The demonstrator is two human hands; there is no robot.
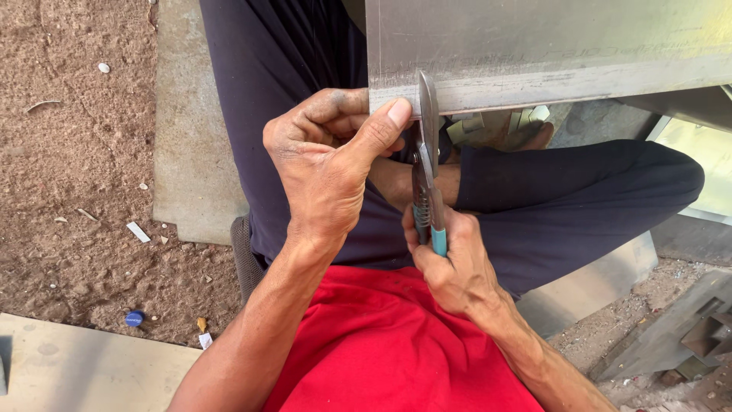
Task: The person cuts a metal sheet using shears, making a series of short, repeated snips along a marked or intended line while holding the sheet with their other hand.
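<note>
The metal sheet [549, 46] lies across the seated person's lap. The left hand [324, 164] pinches the sheet's near edge, thumb pressed flat on it. Just right of that thumb, the right hand [450, 263] is closed around the handles of the snips [427, 164], blades entering the same edge. The cut appears barely begun; nearly the whole sheet remains uncut. The sheet's far part is cropped, and any marked cutting line is hard to discern.

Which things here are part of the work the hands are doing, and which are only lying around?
In use:
left hand pinching the metal sheet
right hand gripping the tin snips

Lying about:
blue bottle cap
white scrap
metal offcuts
grey slab
</note>
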